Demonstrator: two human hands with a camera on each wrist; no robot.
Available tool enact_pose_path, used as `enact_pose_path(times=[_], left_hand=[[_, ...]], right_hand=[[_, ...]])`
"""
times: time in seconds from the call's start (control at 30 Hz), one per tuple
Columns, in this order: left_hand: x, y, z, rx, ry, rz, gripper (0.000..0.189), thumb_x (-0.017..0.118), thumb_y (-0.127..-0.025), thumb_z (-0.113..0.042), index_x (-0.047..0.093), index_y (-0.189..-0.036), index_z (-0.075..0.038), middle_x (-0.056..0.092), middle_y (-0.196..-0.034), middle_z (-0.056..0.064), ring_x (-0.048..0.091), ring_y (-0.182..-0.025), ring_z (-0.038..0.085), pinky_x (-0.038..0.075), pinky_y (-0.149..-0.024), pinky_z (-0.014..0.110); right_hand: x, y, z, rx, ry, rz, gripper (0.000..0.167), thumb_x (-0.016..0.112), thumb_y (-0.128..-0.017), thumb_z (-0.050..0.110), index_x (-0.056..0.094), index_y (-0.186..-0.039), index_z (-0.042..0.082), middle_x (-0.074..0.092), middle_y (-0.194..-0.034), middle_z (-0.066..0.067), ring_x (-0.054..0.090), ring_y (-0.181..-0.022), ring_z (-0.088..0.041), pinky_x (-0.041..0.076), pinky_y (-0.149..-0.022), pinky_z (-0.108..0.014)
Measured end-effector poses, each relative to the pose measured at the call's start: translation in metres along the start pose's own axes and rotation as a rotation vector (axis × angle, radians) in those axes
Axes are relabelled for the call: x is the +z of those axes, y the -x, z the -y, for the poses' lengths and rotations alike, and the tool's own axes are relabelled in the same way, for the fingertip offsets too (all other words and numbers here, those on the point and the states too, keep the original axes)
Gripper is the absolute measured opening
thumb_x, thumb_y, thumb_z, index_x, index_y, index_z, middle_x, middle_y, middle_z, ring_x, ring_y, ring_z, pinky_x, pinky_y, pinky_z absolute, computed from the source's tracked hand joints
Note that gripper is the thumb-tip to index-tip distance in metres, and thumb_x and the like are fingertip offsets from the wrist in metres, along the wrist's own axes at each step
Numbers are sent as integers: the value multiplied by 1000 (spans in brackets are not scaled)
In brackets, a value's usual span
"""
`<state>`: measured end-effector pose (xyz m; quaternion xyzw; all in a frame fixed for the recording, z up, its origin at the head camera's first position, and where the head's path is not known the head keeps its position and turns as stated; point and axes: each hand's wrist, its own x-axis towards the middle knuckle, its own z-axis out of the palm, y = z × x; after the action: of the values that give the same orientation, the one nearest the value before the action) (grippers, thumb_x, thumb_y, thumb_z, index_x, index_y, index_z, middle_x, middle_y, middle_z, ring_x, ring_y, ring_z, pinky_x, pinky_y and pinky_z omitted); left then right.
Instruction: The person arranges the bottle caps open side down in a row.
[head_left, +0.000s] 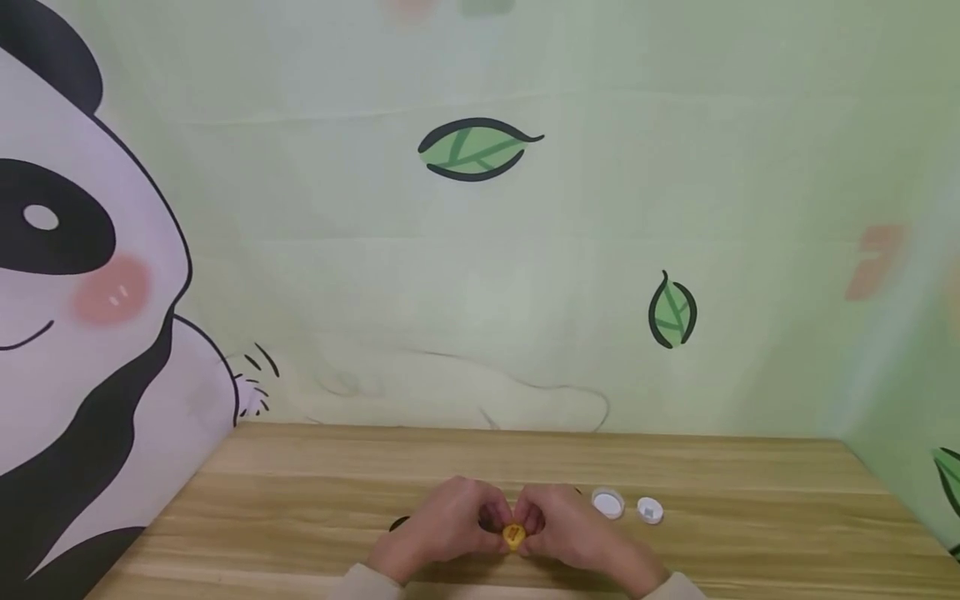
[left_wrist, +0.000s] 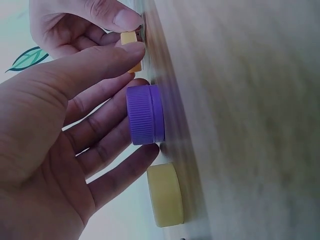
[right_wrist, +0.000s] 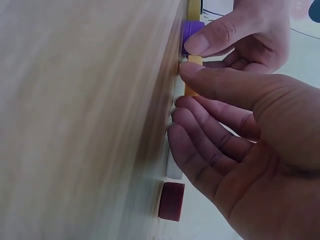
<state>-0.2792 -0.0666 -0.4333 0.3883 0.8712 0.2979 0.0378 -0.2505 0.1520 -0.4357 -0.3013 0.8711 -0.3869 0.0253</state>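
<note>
Person's L hand [head_left: 456, 518] & R hand [head_left: 566, 523] meet low over the wood-look surface [head_left: 300, 483], each grip pinched on the same small yellow cap [head_left: 513, 536], btwn thumb and fingers. Can't quite tell from here if the cap's edge touches down. Purple cap [left_wrist: 145, 115] stands near the L fingers, w/ a pale yellow cap [left_wrist: 166, 196] next along; dark red cap [right_wrist: 171, 201] nr the R fingers. Two white lids [head_left: 608, 503] lie past the R hand.

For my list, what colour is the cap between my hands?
The cap is yellow-orange with a darker mark, best seen in the head view.
</note>
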Motion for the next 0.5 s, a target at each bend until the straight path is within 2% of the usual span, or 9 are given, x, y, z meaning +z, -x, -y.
enact_pose_path(times=[0.5], left_hand=[[1, 0, -2, -19, -51, 13, 22, 95, -79, -13, 78, -93, -15, 73, -87, -14, 64, -81, -3, 53, -77, 20]], right_hand=[[2, -1, -2, -26, 12, -1, 30, 88, -76, -9, 67, -90, 6, 67, -78, 4, 58, -72, -1, 53, -66, -22]])
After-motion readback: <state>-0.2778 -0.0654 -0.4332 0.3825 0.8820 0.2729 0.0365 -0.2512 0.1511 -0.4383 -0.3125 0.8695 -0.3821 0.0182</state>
